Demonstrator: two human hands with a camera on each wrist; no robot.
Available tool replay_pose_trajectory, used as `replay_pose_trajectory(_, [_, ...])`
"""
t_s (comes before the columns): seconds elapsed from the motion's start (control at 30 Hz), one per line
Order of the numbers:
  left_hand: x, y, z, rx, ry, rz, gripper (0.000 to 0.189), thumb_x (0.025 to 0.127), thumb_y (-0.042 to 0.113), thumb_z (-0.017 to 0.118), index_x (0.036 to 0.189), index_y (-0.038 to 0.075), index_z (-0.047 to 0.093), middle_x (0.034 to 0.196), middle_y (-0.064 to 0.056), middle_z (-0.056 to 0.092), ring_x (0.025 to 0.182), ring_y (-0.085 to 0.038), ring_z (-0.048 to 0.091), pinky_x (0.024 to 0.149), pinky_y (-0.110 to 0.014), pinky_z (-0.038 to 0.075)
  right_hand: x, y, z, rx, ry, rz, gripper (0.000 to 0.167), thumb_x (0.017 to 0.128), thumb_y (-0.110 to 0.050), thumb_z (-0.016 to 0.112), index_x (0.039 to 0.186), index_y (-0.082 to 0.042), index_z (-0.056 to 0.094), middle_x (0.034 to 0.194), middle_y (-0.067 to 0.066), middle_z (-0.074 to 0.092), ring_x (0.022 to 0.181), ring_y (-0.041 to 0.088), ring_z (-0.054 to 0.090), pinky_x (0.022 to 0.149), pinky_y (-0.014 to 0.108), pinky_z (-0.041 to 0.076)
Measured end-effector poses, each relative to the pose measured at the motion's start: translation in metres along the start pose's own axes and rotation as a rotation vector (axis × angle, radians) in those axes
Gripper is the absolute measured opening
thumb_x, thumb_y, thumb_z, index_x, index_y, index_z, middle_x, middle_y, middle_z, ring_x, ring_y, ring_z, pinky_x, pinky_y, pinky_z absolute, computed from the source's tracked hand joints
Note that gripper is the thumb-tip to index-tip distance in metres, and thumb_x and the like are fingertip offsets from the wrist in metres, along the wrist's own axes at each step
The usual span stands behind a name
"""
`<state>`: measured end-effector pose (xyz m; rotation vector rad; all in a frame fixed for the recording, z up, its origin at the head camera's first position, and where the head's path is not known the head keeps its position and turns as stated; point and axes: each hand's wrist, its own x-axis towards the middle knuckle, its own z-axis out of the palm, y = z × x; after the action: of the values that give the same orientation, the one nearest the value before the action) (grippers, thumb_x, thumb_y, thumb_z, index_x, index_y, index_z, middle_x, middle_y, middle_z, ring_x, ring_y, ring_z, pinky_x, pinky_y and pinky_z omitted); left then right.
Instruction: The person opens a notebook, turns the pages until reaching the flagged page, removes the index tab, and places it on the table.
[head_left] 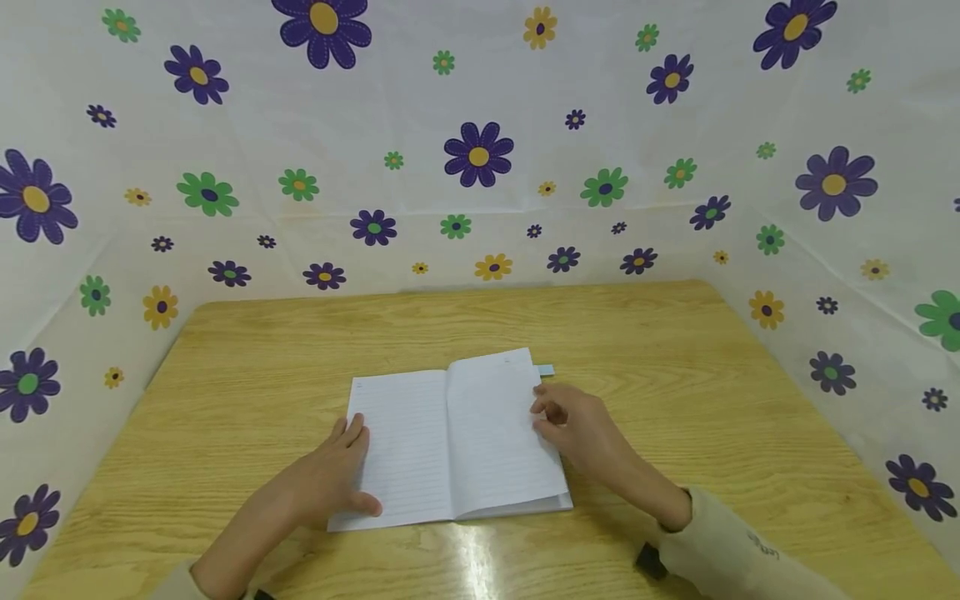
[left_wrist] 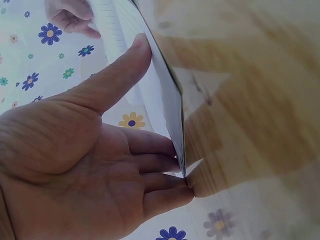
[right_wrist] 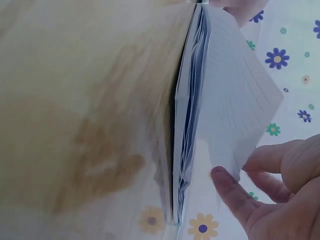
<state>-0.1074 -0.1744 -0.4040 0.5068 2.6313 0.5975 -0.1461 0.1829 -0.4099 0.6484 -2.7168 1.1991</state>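
Yellow wood-grain counter [head_left: 645,333], open white lined-paper notebook [head_left: 401,450]

It lies lower centre, spine running up-frame. The right hand [head_left: 588,429] pinches the lifted right page [head_left: 498,442] at its outer edge; the left hand [head_left: 322,485], fingers extended, touches the left edge.

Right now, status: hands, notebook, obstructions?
Left hand on left page, outer edge. Right hand pinches right page. Notebook open on table. No obstruction visible at pages.
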Motion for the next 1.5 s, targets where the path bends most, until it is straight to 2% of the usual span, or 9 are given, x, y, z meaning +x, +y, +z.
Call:
replay_pose_trajectory(0.07, [0.000,0.000,0.000,0.002,-0.001,0.002,0.108,0.083,0.038,0.085,0.150,-0.023,0.028,0.161,-0.042,0.012,0.148,-0.060,0.008,0.117,-0.067,0.024,0.000,-0.001,-0.001,0.050,0.029,0.041,0.037,0.084,0.012,0.077,0.120,0.006,0.069,0.114,0.021,0.072,0.087,0.021,0.072,0.076,0.027,0.060])
replay_pose_trajectory(0.2, [0.000,0.000,0.001,0.008,0.002,0.009,0.107,0.083,0.039,0.085,0.149,-0.024,0.028,0.160,-0.043,0.013,0.148,-0.060,0.009,0.117,-0.067,0.024,0.002,-0.001,-0.005,0.221,0.024,0.150,0.064,0.087,0.012,0.073,0.146,0.011,0.048,0.130,0.026,0.066,0.093,0.023,0.072,0.079,0.023,0.059])
replay_pose_trajectory(0.3, [0.000,0.000,0.001,0.004,0.002,0.003,0.107,0.083,0.039,0.085,0.149,-0.023,0.028,0.160,-0.042,0.013,0.148,-0.060,0.009,0.117,-0.067,0.024,0.003,-0.002,-0.010,0.379,-0.013,0.219,0.068,0.092,0.009,0.069,0.152,0.013,0.037,0.148,0.027,0.052,0.108,0.030,0.070,0.086,0.021,0.057])
replay_pose_trajectory(0.43, [0.000,0.000,0.001,-0.001,0.004,-0.007,0.108,0.083,0.038,0.086,0.150,-0.023,0.028,0.161,-0.042,0.013,0.149,-0.059,0.009,0.117,-0.067,0.024,0.002,-0.006,-0.014,0.496,-0.057,0.293,0.064,0.097,0.000,0.067,0.153,0.011,0.038,0.149,0.029,0.050,0.129,0.039,0.059,0.096,0.024,0.054])
replay_pose_trajectory(0.53, [0.000,0.000,0.001,0.003,0.008,-0.005,0.108,0.082,0.038,0.087,0.149,-0.023,0.028,0.161,-0.042,0.013,0.149,-0.059,0.010,0.117,-0.067,0.024,0.003,-0.007,-0.015,0.521,-0.088,0.320,0.060,0.098,-0.004,0.066,0.152,0.009,0.042,0.147,0.030,0.051,0.134,0.039,0.055,0.095,0.026,0.055])
replay_pose_trajectory(0.77, [-0.001,-0.001,0.002,0.023,0.010,0.011,0.107,0.083,0.040,0.085,0.149,-0.024,0.029,0.159,-0.043,0.014,0.148,-0.060,0.011,0.116,-0.066,0.026,0.004,-0.010,-0.013,0.529,-0.115,0.324,0.056,0.100,-0.003,0.064,0.151,0.008,0.044,0.141,0.027,0.058,0.123,0.034,0.064,0.085,0.025,0.058])
replay_pose_trajectory(1.07, [-0.001,0.000,0.002,0.044,0.009,0.002,0.106,0.084,0.041,0.085,0.149,-0.023,0.030,0.160,-0.042,0.015,0.148,-0.059,0.012,0.116,-0.066,0.027,0.004,-0.014,-0.013,0.528,-0.158,0.301,0.054,0.105,-0.010,0.059,0.151,0.012,0.041,0.150,0.030,0.049,0.132,0.037,0.056,0.091,0.027,0.057])
replay_pose_trajectory(1.27, [0.000,0.003,0.001,0.059,0.015,-0.024,0.106,0.082,0.041,0.086,0.149,-0.021,0.032,0.160,-0.041,0.018,0.149,-0.058,0.013,0.114,-0.067,0.030,0.003,-0.016,-0.011,0.538,-0.184,0.292,0.055,0.107,-0.016,0.058,0.152,0.010,0.040,0.154,0.026,0.046,0.136,0.037,0.052,0.096,0.031,0.055])
replay_pose_trajectory(1.5, [-0.001,0.003,0.003,0.081,0.030,-0.047,0.100,0.085,0.040,0.084,0.149,-0.020,0.036,0.160,-0.040,0.022,0.149,-0.058,0.016,0.112,-0.068,0.033,0.005,-0.019,-0.006,0.576,-0.204,0.266,0.053,0.109,-0.019,0.053,0.152,0.010,0.041,0.157,0.024,0.043,0.142,0.037,0.045,0.106,0.042,0.051])
